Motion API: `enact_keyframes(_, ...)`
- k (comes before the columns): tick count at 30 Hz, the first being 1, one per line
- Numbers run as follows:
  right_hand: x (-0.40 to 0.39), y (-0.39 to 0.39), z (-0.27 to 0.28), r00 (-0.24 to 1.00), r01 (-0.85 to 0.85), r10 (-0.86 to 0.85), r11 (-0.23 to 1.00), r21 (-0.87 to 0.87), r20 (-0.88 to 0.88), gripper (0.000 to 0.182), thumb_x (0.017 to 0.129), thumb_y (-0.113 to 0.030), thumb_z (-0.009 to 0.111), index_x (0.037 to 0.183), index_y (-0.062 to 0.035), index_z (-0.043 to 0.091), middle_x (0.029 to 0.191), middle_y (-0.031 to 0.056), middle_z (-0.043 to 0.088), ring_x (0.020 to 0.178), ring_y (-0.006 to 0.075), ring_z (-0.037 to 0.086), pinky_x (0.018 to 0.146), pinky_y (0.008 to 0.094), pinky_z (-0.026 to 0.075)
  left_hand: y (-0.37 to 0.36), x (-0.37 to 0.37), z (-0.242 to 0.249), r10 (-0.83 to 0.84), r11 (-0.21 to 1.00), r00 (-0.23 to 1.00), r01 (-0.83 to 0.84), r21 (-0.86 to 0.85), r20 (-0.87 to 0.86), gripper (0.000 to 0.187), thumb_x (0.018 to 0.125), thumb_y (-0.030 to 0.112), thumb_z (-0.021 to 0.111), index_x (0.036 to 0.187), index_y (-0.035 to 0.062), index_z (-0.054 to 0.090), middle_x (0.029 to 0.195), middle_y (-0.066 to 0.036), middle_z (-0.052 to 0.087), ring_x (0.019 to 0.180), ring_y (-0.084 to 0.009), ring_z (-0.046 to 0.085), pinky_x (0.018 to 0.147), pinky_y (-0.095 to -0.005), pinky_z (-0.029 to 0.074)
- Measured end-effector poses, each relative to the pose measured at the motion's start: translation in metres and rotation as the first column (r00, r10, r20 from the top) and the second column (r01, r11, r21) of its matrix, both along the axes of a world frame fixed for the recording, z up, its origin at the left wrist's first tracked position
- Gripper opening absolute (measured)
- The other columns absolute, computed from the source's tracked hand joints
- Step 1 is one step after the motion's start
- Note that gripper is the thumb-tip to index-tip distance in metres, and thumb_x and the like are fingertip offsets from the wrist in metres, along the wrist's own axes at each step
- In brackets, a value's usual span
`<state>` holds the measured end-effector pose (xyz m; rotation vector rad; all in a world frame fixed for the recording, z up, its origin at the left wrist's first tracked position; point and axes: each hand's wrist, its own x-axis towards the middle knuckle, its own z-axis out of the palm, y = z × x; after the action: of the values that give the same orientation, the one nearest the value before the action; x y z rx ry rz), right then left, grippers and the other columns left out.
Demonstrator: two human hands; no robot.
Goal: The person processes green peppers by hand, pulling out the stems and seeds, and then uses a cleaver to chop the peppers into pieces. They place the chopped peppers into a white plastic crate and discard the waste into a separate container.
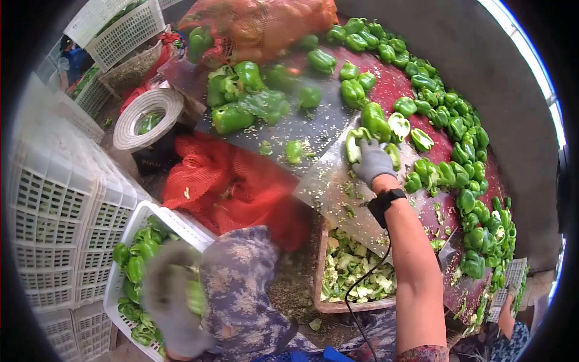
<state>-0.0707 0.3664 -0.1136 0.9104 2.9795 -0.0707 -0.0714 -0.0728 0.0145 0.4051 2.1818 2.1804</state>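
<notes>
My right hand [374,164], in a grey glove with a dark band at the wrist, has its fingers closed on the edge of a cut green pepper [353,146] on the work surface. A whole pepper [375,122] and pale-fleshed cut halves [398,128] lie just beyond it. Low on the left, my left hand [175,298], also gloved, is smeared by motion over a white crate [113,295] of green peppers. A green piece [196,297] shows beside its palm; whether the fingers hold it is unclear.
Many peppers [461,130] line the table's curved far edge. Scraps fill a tray [356,306] below my right forearm. Red netting [226,184], a white roll [148,119], a mesh sack [259,27] and stacked crates [48,223] surround the work area. Another person's hand [512,291] is lower right.
</notes>
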Motion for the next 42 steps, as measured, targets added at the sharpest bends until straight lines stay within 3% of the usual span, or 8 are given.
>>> enact_keyframes(5,0.019,0.011,-0.005,0.999,-0.013,0.016,0.997,-0.079,0.040,0.039,0.081,-0.037,0.071,0.100,-0.0026,0.070,0.098,0.0258,0.069,0.095,0.0403,0.068,0.083,0.0486,0.053,-0.108,-0.045,-0.008,0.098,0.376,0.974,-0.224,-0.899,-0.202,0.048,0.098,0.026,0.058,0.140,0.0043,0.051,0.137,-0.016,0.057,0.125,-0.0294,0.056,0.107,-0.0372,0.041)
enact_keyframes(8,0.055,-0.016,0.004,0.979,-0.026,-0.009,0.985,-0.168,-0.204,0.036,0.078,-0.031,0.071,0.101,-0.0034,0.066,0.097,0.0211,0.068,0.087,0.0380,0.066,0.077,0.0448,0.052,-0.110,-0.034,-0.024,0.017,0.545,0.840,-0.463,-0.699,-0.542,0.043,0.090,0.018,0.067,0.130,0.0065,0.057,0.131,-0.021,0.057,0.125,-0.0384,0.052,0.109,-0.0464,0.040)
enact_keyframes(11,0.097,-0.076,0.036,0.882,-0.248,0.050,0.895,-0.370,-0.468,0.032,0.077,-0.010,0.075,0.106,-0.0012,0.063,0.095,0.0083,0.066,0.086,0.0149,0.062,0.076,0.0300,0.050,-0.054,0.009,-0.012,-0.142,0.874,0.907,-0.073,-0.480,-0.396,0.056,0.085,0.014,0.072,0.136,0.0044,0.052,0.130,-0.018,0.060,0.125,-0.0350,0.055,0.108,-0.0440,0.042)
enact_keyframes(12,0.113,-0.096,0.045,0.877,-0.281,0.128,0.918,-0.279,-0.463,0.035,0.073,-0.013,0.074,0.103,-0.0023,0.060,0.091,0.0156,0.061,0.084,0.0302,0.061,0.075,0.0402,0.050,-0.034,0.022,-0.013,-0.259,0.918,0.902,0.117,-0.380,-0.347,0.063,0.084,0.013,0.074,0.141,0.0041,0.049,0.132,-0.018,0.060,0.127,-0.0340,0.055,0.108,-0.0433,0.042)
enact_keyframes(17,0.172,-0.209,0.110,0.752,-0.643,0.528,0.720,-0.261,-0.395,0.048,0.062,-0.021,0.086,0.103,-0.0088,0.064,0.091,0.0132,0.063,0.085,0.0343,0.064,0.072,0.0433,0.051,0.075,0.084,-0.040,-0.638,0.768,0.746,0.634,0.093,0.191,0.070,0.095,0.039,0.064,0.151,0.0059,0.037,0.150,-0.022,0.042,0.141,-0.0324,0.039,0.116,-0.0386,0.031)
enact_keyframes(20,0.220,-0.217,0.094,0.969,-0.249,0.150,0.612,-0.750,-0.199,0.045,0.065,-0.016,0.087,0.102,-0.0061,0.065,0.093,0.0111,0.063,0.079,0.0270,0.066,0.069,0.0346,0.052,0.095,0.118,-0.071,-0.669,0.742,0.667,0.568,0.356,0.329,0.064,0.095,0.037,0.064,0.147,0.0067,0.041,0.143,-0.020,0.049,0.135,-0.0281,0.046,0.112,-0.0365,0.036)
enact_keyframes(35,0.258,-0.229,0.083,0.697,-0.161,-0.069,0.955,-0.250,-0.714,0.027,0.077,-0.007,0.083,0.091,-0.0016,0.060,0.084,0.0089,0.055,0.073,0.0229,0.054,0.067,0.0335,0.046,0.088,0.127,-0.105,-0.343,0.922,0.862,0.234,0.309,0.372,0.023,0.103,0.026,0.056,0.118,0.0102,0.059,0.105,-0.002,0.059,0.095,-0.0130,0.052,0.085,-0.0287,0.045)
enact_keyframes(42,0.300,-0.156,0.038,0.983,0.101,-0.103,0.995,-0.021,-0.155,0.048,0.082,-0.030,0.074,0.118,-0.0029,0.058,0.111,0.0215,0.061,0.100,0.0428,0.061,0.083,0.0485,0.051,0.006,0.062,-0.019,-0.103,0.988,0.987,0.087,0.127,0.126,0.029,0.102,0.018,0.052,0.127,0.0032,0.056,0.122,-0.007,0.055,0.111,-0.0164,0.050,0.097,-0.0301,0.042)
